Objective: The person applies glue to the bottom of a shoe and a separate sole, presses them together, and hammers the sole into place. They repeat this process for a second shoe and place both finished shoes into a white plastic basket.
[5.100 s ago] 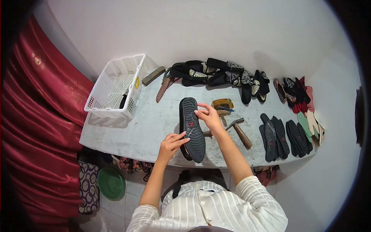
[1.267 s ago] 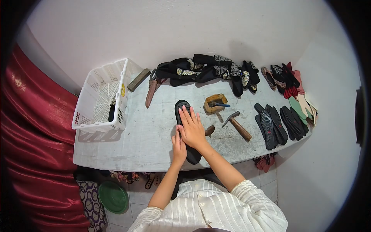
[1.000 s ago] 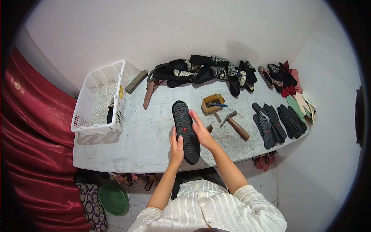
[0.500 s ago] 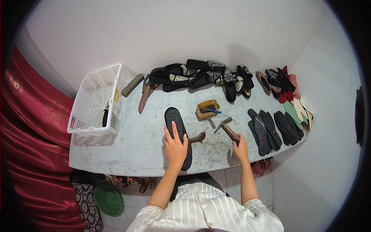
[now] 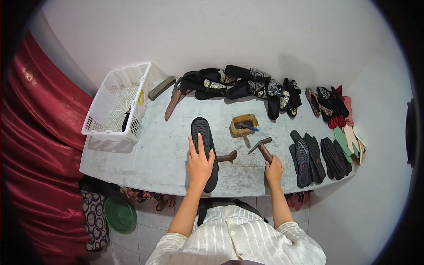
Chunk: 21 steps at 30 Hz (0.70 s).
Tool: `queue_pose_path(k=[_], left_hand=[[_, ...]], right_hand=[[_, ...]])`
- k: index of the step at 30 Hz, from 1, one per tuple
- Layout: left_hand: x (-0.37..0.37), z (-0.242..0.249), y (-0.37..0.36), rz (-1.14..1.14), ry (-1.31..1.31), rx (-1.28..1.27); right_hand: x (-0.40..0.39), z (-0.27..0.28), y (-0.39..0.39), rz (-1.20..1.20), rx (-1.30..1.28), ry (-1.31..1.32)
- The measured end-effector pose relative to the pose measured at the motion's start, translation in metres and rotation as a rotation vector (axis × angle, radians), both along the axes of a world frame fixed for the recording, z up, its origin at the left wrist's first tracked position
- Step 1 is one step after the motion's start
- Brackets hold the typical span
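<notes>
A black shoe sole lies lengthwise near the table's front edge, ridged side up. My left hand rests flat on it with fingers spread. Under the sole, a brown curved piece sticks out to the right; the rest of it is hidden. My right hand is wrapped round the wooden handle of a hammer, its metal head raised toward the upper left. Beyond the hammer sits a yellowish-brown container with a blue-handled tool in it.
A white plastic basket stands at the left, beside a block and brown-handled shears. Black patterned shoes line the back. Black soles and coloured pieces lie at the right.
The view has shifted slightly. My right hand has closed more fully round the hammer's handle, farther up toward the head. My left hand is still on the sole.
</notes>
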<state>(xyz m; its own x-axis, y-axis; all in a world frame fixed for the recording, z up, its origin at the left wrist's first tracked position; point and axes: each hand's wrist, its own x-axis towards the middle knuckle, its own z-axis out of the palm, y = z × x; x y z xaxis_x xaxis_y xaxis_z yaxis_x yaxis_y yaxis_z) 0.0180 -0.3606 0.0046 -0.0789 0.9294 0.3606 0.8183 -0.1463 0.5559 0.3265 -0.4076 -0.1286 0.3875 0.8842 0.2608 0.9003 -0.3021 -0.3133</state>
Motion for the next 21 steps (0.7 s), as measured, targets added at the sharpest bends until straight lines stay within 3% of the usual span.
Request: queue_pose_path(k=[10, 13, 18, 21], left_hand=[[0.000, -0.005, -0.001, 0.020, 0.059, 0.036], [0.005, 0.001, -0.006, 0.117, 0.235, 0.028], [0.010, 0.007, -0.019, 0.146, 0.208, -0.026], [0.009, 0.004, -0.020, 0.128, 0.175, -0.068]], right_hand=[[-0.005, -0.006, 0.000, -0.009, 0.098, -0.139], [-0.005, 0.000, 0.000, -0.045, 0.022, -0.113], [-0.005, 0.028, 0.002, -0.094, -0.166, -0.186], [0.004, 0.028, 0.000, -0.093, -0.082, -0.054]])
